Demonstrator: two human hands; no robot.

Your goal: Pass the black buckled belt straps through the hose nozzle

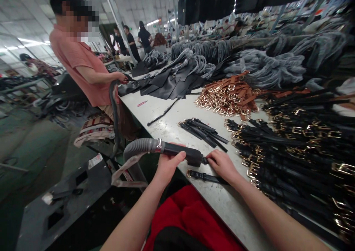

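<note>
White worktable, its far side heaped with black buckled straps, apparently kept within reach. A grey ribbed hose rises over the near edge to a black nozzle, around which the left hand is closed. The right hand, fingers flat and grasping nothing, pins one black strap near the table's front edge at the nozzle's tip, seemingly to steady it.

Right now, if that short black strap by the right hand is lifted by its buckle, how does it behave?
Probably floppy: the black strap is thin and lies flat on the table. Likely end-heavy, since its gold buckle sits at one tip. Unlikely to roll; may slide on the smooth top.
</note>
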